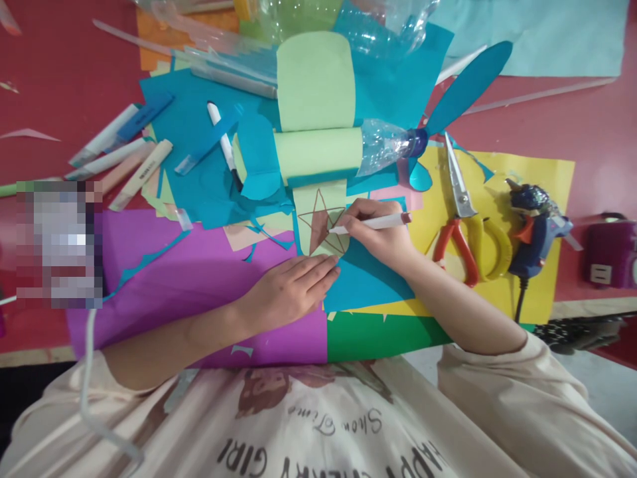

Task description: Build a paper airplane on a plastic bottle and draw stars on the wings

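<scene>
A marker (pixel 383 222) with a reddish-brown end is pinched in my right hand (pixel 381 232), its tip on a star (pixel 320 229) outlined in brown. Part of the star is coloured in. It is drawn on the light green lower wing of a model plane, whose body is a plastic bottle (pixel 385 147) wrapped in light green paper (pixel 321 153). Blue propeller blades (pixel 470 89) sit at its dark blue cap (pixel 417 143), and blue paper (pixel 259 156) forms the other end. Stretched out flat, my left hand (pixel 296 285) rests at the wing's lower edge.
Orange-handled scissors (pixel 455 245), a yellow ring-shaped roll (pixel 492 249) and a blue glue gun (pixel 532 232) lie on yellow paper (pixel 542 292) at right. Several markers (pixel 142 176) lie at left, above purple paper (pixel 199 279). A clear bottle (pixel 343 23) is at the back. A cable (pixel 89 372) hangs at lower left.
</scene>
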A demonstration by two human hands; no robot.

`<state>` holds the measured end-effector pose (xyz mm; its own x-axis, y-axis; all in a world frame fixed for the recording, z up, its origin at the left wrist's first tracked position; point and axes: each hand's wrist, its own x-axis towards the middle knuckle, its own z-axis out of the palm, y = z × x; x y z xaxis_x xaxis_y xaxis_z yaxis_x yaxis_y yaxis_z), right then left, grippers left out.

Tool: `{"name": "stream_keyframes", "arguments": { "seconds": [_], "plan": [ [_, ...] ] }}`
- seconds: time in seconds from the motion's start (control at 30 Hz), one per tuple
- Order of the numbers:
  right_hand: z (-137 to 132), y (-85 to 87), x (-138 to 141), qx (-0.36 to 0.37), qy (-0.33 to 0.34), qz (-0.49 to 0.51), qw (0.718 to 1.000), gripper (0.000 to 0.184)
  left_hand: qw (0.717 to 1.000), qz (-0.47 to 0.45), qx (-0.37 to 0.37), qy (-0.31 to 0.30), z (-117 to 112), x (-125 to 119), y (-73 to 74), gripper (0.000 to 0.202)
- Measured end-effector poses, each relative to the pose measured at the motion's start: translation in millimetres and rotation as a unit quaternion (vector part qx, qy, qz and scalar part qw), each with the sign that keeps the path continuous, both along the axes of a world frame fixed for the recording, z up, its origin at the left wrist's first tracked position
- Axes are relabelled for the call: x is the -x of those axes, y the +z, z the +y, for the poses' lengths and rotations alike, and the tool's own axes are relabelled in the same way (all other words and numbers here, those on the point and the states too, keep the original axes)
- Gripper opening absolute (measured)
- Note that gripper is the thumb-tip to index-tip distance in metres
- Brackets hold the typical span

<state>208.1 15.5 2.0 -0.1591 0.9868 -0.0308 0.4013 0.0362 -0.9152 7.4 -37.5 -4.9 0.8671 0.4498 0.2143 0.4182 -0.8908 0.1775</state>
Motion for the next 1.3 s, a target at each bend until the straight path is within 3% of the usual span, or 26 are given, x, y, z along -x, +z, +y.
{"name": "stream_keyframes", "arguments": {
  "seconds": [0.63, 1.07, 1.3],
  "plan": [
    [0.6, -0.4, -1.3, 0.010, -0.008, 0.012, 1.000, 0.021, 1.000, -0.004, 0.004, 0.000, 0.0, 0.5, -0.5, 0.030],
    [-0.6, -0.7, -1.0, 0.021, -0.061, 0.032, 0.997, 0.019, 1.000, -0.002, -0.006, 0.003, 1.4, -0.4, 2.7, 0.030],
    [0.4, 0.5, -0.2, 0.013, -0.040, 0.007, 0.999, 0.020, 1.000, -0.001, 0.001, 0.003, 0.6, -0.6, 1.0, 0.030]
  ]
}}
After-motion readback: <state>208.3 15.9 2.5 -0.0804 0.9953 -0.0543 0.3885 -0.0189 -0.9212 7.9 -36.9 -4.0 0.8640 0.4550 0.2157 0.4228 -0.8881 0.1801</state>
